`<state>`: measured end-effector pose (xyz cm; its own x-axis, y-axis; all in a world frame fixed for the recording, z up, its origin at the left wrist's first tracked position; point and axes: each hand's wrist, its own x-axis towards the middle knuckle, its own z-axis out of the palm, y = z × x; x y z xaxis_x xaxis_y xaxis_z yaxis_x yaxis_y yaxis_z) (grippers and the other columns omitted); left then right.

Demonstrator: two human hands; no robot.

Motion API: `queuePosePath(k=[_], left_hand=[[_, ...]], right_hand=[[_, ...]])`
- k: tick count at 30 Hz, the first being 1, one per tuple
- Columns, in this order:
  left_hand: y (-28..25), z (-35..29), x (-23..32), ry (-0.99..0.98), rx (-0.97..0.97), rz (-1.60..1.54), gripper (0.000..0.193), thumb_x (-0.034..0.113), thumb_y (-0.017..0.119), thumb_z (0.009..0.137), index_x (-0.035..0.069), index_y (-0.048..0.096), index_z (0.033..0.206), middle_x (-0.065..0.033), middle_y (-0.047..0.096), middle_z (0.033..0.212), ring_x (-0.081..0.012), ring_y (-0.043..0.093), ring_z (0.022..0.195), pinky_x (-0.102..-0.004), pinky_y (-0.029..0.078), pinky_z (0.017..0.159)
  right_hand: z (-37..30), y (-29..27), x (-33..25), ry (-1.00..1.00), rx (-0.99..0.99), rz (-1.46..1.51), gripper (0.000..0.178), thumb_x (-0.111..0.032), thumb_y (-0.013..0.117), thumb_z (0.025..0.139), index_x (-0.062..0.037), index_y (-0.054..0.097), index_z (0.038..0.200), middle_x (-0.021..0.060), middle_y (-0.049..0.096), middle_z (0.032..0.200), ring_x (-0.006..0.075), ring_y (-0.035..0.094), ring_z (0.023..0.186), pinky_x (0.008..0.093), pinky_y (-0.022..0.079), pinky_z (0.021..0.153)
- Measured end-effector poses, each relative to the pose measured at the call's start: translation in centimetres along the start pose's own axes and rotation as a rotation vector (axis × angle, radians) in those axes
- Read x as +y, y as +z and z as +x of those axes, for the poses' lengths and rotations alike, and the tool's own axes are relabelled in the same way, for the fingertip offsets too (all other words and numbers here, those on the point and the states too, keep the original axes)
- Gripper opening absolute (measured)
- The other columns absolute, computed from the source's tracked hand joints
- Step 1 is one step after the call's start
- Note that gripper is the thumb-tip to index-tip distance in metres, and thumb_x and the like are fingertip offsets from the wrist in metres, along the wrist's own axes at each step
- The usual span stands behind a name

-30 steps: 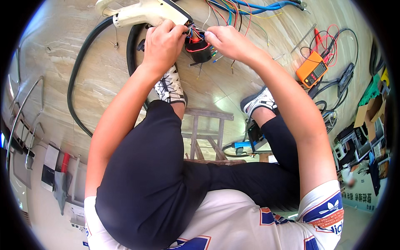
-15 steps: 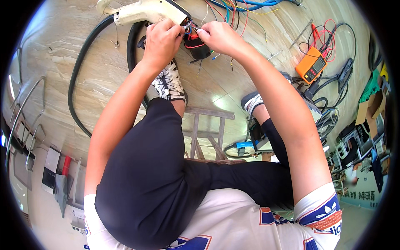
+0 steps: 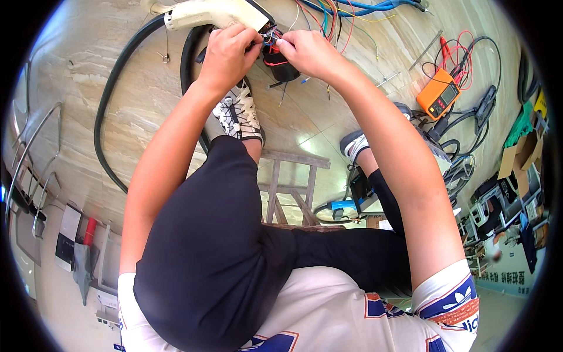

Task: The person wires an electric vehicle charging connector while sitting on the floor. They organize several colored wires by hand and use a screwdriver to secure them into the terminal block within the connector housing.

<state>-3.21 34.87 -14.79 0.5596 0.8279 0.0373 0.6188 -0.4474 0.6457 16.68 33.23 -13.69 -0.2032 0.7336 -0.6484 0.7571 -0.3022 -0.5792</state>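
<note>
A cream gun-shaped charging handle (image 3: 217, 12) lies at the top, with a thick black cable (image 3: 108, 88) looping from its back end. Thin coloured wires (image 3: 270, 40) come out of its front end, by a black round connector head with red edging (image 3: 284, 69). My left hand (image 3: 229, 54) is closed, thumb and fingers pinched at these wires beside the handle. From the other side my right hand (image 3: 308, 51) pinches at the same bunch, its fingertips close to the left ones. Which wire each hand grips is too small to make out.
An orange multimeter (image 3: 438, 95) with red and black leads lies at the right, near tangled black cables. Blue cables (image 3: 375, 8) and loose coloured wires spread across the tiled floor at the top. A wooden stool (image 3: 293, 176) is beneath me. Open cardboard boxes (image 3: 519, 158) stand far right.
Both hands stay at the wires with small finger movements. The handle and connector head sit slightly lower and further right in the picture.
</note>
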Motion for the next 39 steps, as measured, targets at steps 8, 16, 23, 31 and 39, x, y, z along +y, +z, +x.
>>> queuePosePath(k=[8, 16, 23, 31, 39], left_hand=[[-0.2, 0.2, -0.1, -0.014, -0.012, -0.004, 0.010, 0.010, 0.072, 0.077, 0.010, 0.064, 0.083, 0.0009, 0.057, 0.071, -0.0168, 0.058, 0.064, -0.0328, 0.043, 0.069], [-0.2, 0.4, -0.2, -0.012, -0.008, -0.022, 0.011, 0.011, 0.072, 0.078, 0.009, 0.063, 0.083, 0.0002, 0.058, 0.069, -0.0175, 0.058, 0.062, -0.0326, 0.043, 0.065], [-0.2, 0.8, 0.1, -0.049, 0.029, -0.046, 0.014, 0.014, 0.073, 0.079, 0.008, 0.061, 0.081, -0.0022, 0.058, 0.064, -0.0199, 0.058, 0.059, -0.0340, 0.044, 0.061], [-0.3, 0.9, -0.1, -0.062, 0.017, -0.066, 0.015, 0.013, 0.073, 0.079, 0.006, 0.059, 0.079, -0.0076, 0.062, 0.064, -0.0256, 0.061, 0.058, -0.0359, 0.046, 0.058], [-0.3, 0.9, -0.2, -0.059, -0.002, -0.052, 0.016, 0.012, 0.072, 0.079, 0.005, 0.057, 0.078, -0.0074, 0.061, 0.063, -0.0259, 0.060, 0.058, -0.0365, 0.046, 0.058]], right_hand=[[-0.1, 0.4, -0.7, -0.066, -0.018, -0.042, 0.031, -0.029, 0.051, 0.094, -0.0034, 0.068, 0.097, 0.0227, 0.068, 0.091, 0.0423, 0.064, 0.091, 0.0509, 0.050, 0.084], [-1.1, 1.1, -1.1, 0.033, 0.094, 0.138, 0.031, -0.028, 0.051, 0.094, -0.0021, 0.068, 0.094, 0.0246, 0.067, 0.090, 0.0432, 0.064, 0.092, 0.0513, 0.049, 0.083], [-1.2, 2.0, -1.5, 0.181, -0.080, 0.365, 0.038, -0.031, 0.045, 0.099, 0.0005, 0.060, 0.084, 0.0119, 0.061, 0.064, 0.0191, 0.062, 0.053, 0.0350, 0.049, 0.055], [-2.3, 5.1, -3.8, 0.324, -0.085, 0.945, 0.028, -0.027, 0.035, 0.105, -0.0041, 0.049, 0.097, -0.0015, 0.042, 0.055, 0.0104, 0.046, 0.043, 0.0273, 0.036, 0.040], [-1.9, 5.8, -4.2, 0.334, -0.012, 1.005, 0.023, -0.027, 0.035, 0.106, -0.0084, 0.047, 0.101, -0.0011, 0.041, 0.056, 0.0113, 0.047, 0.045, 0.0278, 0.036, 0.040]])
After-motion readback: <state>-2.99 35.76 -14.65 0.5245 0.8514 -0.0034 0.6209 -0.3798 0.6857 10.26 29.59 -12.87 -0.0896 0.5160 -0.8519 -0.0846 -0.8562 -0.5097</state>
